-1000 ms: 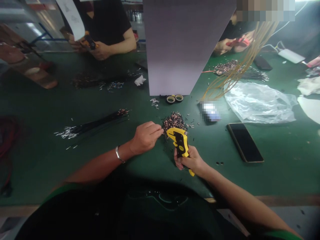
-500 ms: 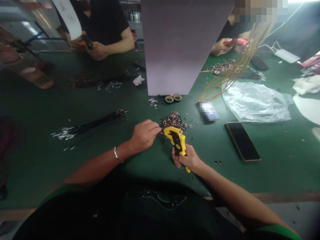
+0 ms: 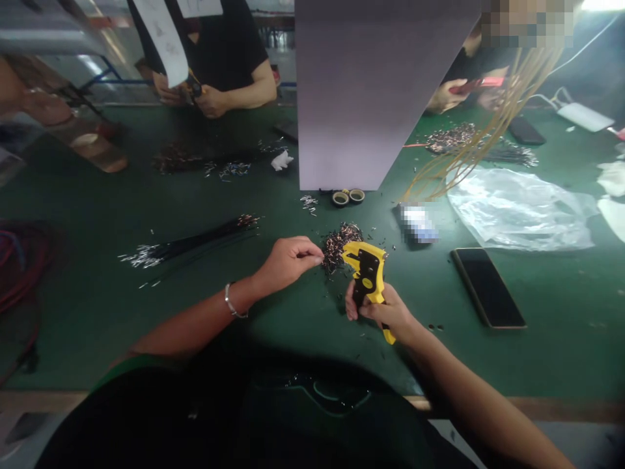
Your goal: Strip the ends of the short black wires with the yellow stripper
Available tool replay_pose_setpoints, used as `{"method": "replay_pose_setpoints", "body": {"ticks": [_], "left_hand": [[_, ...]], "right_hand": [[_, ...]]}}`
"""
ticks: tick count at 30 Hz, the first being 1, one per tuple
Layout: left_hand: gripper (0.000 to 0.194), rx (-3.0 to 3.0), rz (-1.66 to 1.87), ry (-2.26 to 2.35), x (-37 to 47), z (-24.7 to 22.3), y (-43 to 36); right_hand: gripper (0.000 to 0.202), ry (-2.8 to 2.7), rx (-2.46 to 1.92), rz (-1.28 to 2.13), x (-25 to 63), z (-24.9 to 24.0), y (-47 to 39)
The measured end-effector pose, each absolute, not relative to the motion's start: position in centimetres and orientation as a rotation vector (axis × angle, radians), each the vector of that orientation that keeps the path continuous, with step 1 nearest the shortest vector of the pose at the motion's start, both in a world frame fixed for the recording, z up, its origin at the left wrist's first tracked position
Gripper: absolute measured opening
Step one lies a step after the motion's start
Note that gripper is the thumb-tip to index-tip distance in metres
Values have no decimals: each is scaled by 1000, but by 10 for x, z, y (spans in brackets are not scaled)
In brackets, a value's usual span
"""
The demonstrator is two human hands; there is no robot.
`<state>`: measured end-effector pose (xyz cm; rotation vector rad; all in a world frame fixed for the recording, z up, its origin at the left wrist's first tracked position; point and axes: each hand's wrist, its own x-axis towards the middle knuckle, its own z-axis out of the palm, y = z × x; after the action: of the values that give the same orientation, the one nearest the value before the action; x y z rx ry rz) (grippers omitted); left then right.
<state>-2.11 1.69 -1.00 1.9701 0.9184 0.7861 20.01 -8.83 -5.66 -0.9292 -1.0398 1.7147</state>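
Yellow tool [image 3: 372,267] and left hand [image 3: 286,266]: gap wider than before.
The right hand [image 3: 395,315] grips it, near right of the clippings heap [image 3: 334,247]; the left (fingertips pinched, on what I cannot tell) sits at the heap's left.

Looks like a workshop, judging by bundled wires [image 3: 205,241], scraps [image 3: 336,244], hand tools [image 3: 368,270] and co-workers [image 3: 224,52] across the green surface [image 3: 561,306].
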Motion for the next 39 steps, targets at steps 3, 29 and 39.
{"method": "replay_pose_setpoints", "body": {"ticks": [3,29,39], "left_hand": [[7,1800,709,952,-21,-5,17],[12,915,318,812,-19,-6,25],[9,874,255,777,-19,-5,25]], "right_hand": [[26,-1065,-925,1725,201,-59,-88],[41,-1098,-796,1881,204,-56,-91],[39,-1099,-793,1877,202,-63,-93]]}}
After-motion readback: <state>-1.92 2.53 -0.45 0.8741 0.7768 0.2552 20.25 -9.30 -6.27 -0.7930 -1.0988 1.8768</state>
